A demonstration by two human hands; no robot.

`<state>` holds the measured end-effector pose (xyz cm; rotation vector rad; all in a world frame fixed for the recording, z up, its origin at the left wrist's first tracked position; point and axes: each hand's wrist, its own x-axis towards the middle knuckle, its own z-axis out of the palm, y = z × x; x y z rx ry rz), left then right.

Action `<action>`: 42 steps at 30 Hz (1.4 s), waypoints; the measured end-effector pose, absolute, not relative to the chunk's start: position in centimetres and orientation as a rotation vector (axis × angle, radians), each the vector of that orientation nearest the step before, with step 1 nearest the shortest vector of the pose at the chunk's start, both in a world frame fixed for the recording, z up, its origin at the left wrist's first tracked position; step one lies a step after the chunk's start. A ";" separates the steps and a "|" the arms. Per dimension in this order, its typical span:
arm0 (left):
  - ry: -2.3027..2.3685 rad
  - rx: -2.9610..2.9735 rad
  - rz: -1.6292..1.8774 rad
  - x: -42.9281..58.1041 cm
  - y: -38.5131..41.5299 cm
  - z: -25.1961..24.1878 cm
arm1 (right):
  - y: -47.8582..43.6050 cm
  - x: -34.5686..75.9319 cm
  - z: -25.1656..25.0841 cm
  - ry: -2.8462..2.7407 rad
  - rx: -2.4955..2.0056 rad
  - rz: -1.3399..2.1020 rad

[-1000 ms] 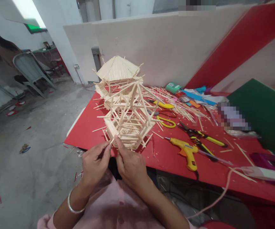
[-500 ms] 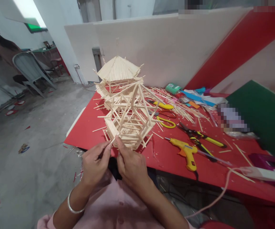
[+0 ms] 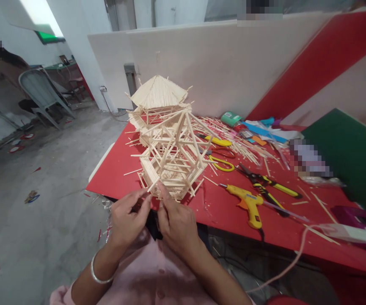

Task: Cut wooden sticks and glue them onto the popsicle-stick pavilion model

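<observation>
A hexagonal pagoda-like frame of thin wooden sticks [image 3: 183, 146] stands at the near edge of the red table. My left hand [image 3: 130, 216] has its thumb and index finger pinched at the lower end of a pale wooden stick [image 3: 153, 184], on the frame's near left corner. My right hand [image 3: 178, 220] stretches its index finger onto the upper part of that stick, the thumb apart and the other fingers curled. What lies under the fingertips is partly hidden. Behind the frame rises a finished-looking stick roof [image 3: 158, 94].
On the red table [image 3: 113, 171], right of the frame, lie a yellow glue gun [image 3: 246, 201], black-and-yellow pliers [image 3: 270, 184], yellow-handled scissors [image 3: 222, 163] and scattered sticks [image 3: 244, 150]. A green board [image 3: 348, 156] leans at right. Another person [image 3: 6, 67] sits at far left.
My left thumb has slid slightly down and apart from the index finger, showing more of the stick. The right index finger stays on it. The frame and tools keep their places.
</observation>
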<state>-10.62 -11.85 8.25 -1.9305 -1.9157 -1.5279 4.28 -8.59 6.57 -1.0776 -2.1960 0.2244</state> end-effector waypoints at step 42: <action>-2.016 -1.929 -1.518 -10.6 -12.0 7.7 | -8.7 4.1 6.4 -2.192 -1.077 0.301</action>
